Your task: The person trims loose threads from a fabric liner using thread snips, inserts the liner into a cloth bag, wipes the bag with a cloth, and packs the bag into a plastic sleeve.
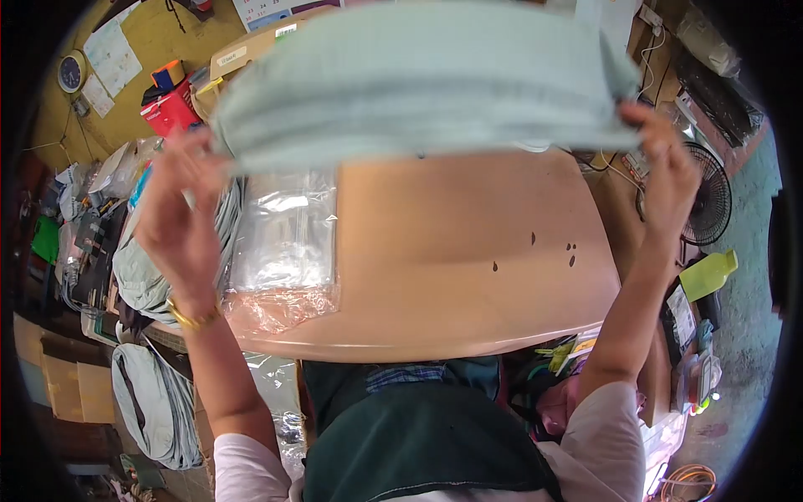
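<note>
Head view: table (468, 243), tan, curved near edge, a few dark marks on R part. Clear plastic bags (288, 234) lie flat on its L side, crinkled film at their near end. Room's cluttered: yellowish wall w/ clock (72, 72) & pinned papers (113, 54) far L, red box (170, 109) below; black fan (708, 194) off R side of table, yellow-green container (708, 275) nearer than the fan.

More grey-green cloth (150, 276) piled at table's L edge, folded grey bundle (155, 406) lower down, next to cardboard box (79, 389). Orange cable coil (689, 483) at bottom R. Dark apron (418, 443) on the person, close to near edge of table.

Pale grey-green fabric (427, 88) is up in the air over far part of table, spread wide btwn both hands, motion-blurred; it hides table's far edge & some stuff behind. L hand (211, 155): fingers clamped on fabric's L end, blurry, exact finger gap unclear. R hand (642, 130): fingers pinched on its R end, thumb/finger split hard to read.
</note>
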Available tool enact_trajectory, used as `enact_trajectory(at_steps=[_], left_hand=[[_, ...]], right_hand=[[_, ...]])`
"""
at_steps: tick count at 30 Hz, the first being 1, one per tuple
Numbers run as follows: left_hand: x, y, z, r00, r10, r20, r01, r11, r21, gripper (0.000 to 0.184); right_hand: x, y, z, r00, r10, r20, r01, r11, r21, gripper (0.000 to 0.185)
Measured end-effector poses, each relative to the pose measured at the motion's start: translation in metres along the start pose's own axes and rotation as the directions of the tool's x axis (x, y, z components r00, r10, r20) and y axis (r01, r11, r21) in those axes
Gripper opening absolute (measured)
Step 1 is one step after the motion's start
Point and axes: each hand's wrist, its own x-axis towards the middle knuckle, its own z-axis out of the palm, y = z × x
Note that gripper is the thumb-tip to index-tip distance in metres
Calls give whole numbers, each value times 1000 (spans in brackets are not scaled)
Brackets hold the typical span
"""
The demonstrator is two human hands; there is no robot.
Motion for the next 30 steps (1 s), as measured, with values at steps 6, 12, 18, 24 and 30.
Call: enact_trajectory(at_steps=[6,12,18,24,30], left_hand=[[-156,-34,-6,807,-251,535,196,968,158,18],[-188,-28,1,841,-351,412,321,936,142,40],[-177,-39,14,792,-264,551,236,964,122,32],[-187,-57,-1,788,-416,454,398,907,141,23],[-178,-40,14,768,-364,526,341,929,146,27]], right_hand=[[-199,39,21,793,486,367,-595,747,297,9],[-231,27,21,820,555,142,-545,832,-106,17],[-210,17,50,905,326,272,-309,945,-102,19],[-221,45,54,895,266,359,-249,964,-94,32],[-215,36,62,878,317,357,-292,948,-125,29]])
